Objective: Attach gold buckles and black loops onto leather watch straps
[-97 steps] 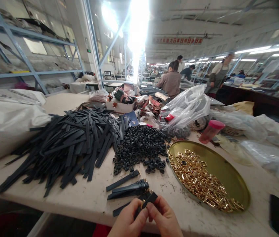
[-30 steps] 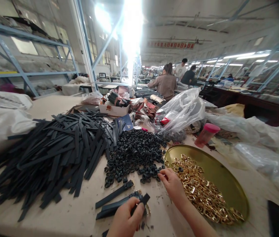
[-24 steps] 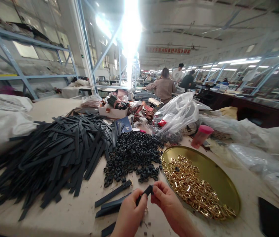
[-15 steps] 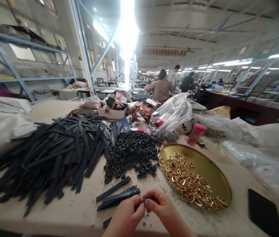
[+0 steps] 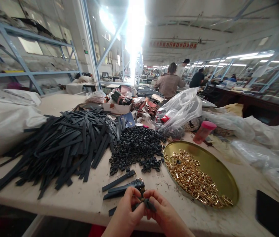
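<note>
My left hand [image 5: 130, 208] and my right hand [image 5: 159, 208] meet at the table's near edge, both closed in a pinch on one black strap [image 5: 150, 205]. Its dark end pokes out between the right fingers, and a small glint of gold shows where the fingertips come together. Most of the strap is covered by my fingers. Just beyond the left hand lie several finished-looking straps [image 5: 122, 190] with gold buckles at their ends. Farther off is a heap of small black loops [image 5: 139, 144]. To the right, gold buckles [image 5: 196, 177] fill part of a round gold tray [image 5: 224, 177].
A large pile of loose black strips [image 5: 72, 144] covers the table's left side. A pink-lidded jar [image 5: 203, 132] stands behind the tray, near a clear plastic bag [image 5: 181, 108]. A black phone-like slab [image 5: 272, 210] lies at right. Co-workers [image 5: 170, 82] are in the background.
The view has shifted, so table items sit slightly higher and farther right. A dark strap end now shows more plainly between my right fingers; both hands stay together.
</note>
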Available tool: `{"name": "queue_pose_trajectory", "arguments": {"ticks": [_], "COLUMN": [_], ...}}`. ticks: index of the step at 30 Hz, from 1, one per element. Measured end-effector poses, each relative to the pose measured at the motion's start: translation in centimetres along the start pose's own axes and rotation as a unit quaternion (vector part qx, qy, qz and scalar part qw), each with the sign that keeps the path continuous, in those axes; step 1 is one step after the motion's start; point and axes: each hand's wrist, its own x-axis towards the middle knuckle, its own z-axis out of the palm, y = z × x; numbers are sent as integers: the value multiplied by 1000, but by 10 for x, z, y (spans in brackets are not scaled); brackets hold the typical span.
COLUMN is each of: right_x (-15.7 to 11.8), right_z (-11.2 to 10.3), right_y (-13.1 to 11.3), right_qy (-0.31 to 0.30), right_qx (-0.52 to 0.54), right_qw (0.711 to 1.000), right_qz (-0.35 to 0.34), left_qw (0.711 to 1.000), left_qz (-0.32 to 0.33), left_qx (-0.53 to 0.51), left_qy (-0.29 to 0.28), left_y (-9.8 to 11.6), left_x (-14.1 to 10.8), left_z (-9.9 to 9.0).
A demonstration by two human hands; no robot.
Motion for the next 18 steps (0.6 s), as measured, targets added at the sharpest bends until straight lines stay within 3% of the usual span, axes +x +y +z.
{"name": "queue_pose_trajectory", "arguments": {"ticks": [6,10,18], "right_x": [4,4,9], "right_z": [-3,-2,-13], "right_y": [8,6,13], "right_qy": [-18,-23,-5], "right_qx": [18,40,-24], "right_qw": [996,991,1000], "right_qz": [82,122,12], "left_qw": [983,976,983], "left_qz": [-14,-43,-49], "left_qx": [182,212,178], "left_qy": [28,23,-3], "left_y": [0,7,6], "left_x": [-1,0,5], "left_z": [-4,-6,-6]}}
